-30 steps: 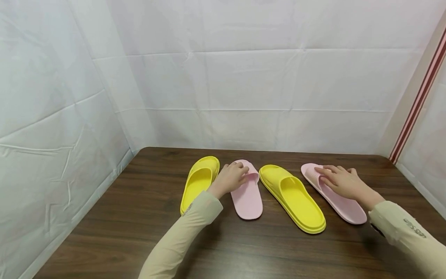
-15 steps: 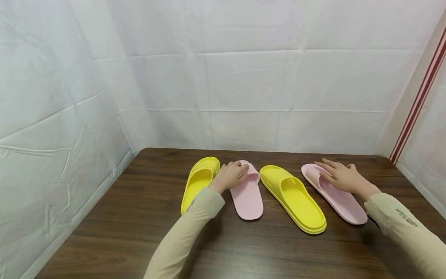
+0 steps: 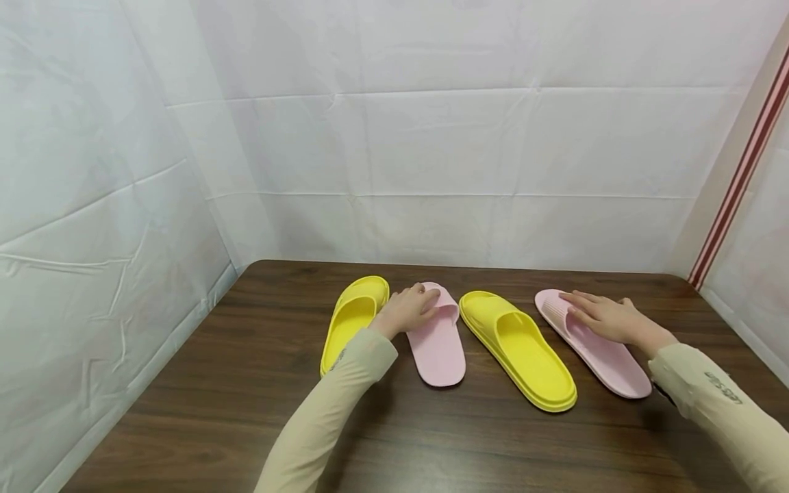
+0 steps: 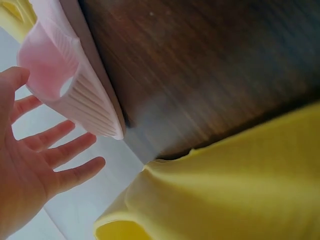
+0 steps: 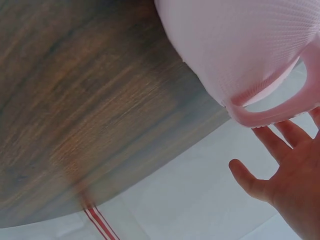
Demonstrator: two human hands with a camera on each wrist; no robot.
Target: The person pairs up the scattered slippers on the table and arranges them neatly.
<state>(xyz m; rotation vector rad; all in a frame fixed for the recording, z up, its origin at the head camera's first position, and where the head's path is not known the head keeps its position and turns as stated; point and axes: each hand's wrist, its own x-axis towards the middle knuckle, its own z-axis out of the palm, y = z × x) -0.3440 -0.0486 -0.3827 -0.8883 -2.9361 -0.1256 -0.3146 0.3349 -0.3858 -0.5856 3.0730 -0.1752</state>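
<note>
Two pink slippers and two yellow slippers lie alternately in a row, toes pointing away. My left hand is over the upper of the left pink slipper; in the left wrist view its fingers are spread beside the ribbed strap. Over the upper of the right pink slipper is my right hand, fingers extended. The right wrist view has its fingertips at the strap's edge, the thumb held apart. Whether either hand presses down is hard to tell.
The left yellow slipper is partly covered by my left forearm. Between the pink ones lies the other yellow slipper. All rest on a dark wooden table, with a white sheet hanging behind its back edge.
My right fingers lifted slightly half a second ago and have since lowered toward the pink slipper. My left hand has shifted only a little, and the slippers stay practically where they were.
</note>
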